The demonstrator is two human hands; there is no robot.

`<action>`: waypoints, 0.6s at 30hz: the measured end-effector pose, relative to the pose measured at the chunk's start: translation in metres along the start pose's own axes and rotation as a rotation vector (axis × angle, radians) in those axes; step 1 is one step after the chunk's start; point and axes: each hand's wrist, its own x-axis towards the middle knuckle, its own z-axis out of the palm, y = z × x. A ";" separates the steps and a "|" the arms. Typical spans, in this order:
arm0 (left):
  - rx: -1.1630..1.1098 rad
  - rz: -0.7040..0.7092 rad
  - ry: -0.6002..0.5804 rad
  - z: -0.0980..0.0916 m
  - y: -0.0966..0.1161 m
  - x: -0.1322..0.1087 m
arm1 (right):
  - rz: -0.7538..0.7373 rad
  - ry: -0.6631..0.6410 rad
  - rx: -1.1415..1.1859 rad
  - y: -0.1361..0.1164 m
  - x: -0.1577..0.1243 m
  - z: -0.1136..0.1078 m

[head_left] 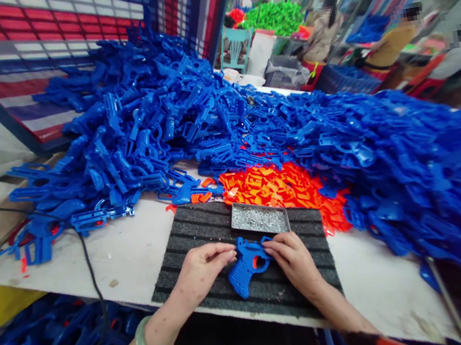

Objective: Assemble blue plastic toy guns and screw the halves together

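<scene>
A blue plastic toy gun (246,264) with an orange trigger lies on a dark ribbed mat (205,230) at the table's near edge. My left hand (204,268), a pale green bangle on its wrist, has its fingers pinched together at the gun's back end. My right hand (293,259) presses its curled fingers on the gun's barrel end. Just beyond the gun sits a shallow metal tray (259,218) of small silver screws.
A huge heap of blue gun shells (185,115) covers the table's far and right side. Orange small parts (279,185) lie piled behind the tray. A black cable (89,266) crosses the white tabletop at left. Other people work in the far right background.
</scene>
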 end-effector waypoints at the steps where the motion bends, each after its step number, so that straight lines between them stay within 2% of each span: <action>1: 0.006 0.008 0.003 0.000 0.000 0.000 | -0.001 0.002 0.003 0.000 -0.001 0.000; 5: -0.043 0.018 0.008 -0.003 -0.002 -0.001 | 0.013 0.029 0.023 0.002 0.001 -0.009; 8: -0.105 0.013 0.004 -0.003 -0.005 0.001 | 0.030 0.060 -0.025 0.013 0.014 -0.020; 10: -0.103 0.006 0.004 -0.001 -0.006 0.003 | 0.024 0.013 -0.103 0.023 0.029 -0.025; 12: -0.034 0.011 0.012 0.002 -0.006 0.006 | 0.028 -0.095 -0.209 0.032 0.045 -0.027; 14: 0.113 0.091 0.050 0.005 -0.007 0.008 | 0.055 -0.217 -0.286 0.039 0.059 -0.025; 16: 0.285 0.262 0.103 0.007 -0.009 0.010 | 0.081 -0.296 -0.301 0.042 0.067 -0.022; 18: 0.440 0.455 0.151 0.009 -0.011 0.013 | 0.088 -0.318 -0.283 0.041 0.070 -0.019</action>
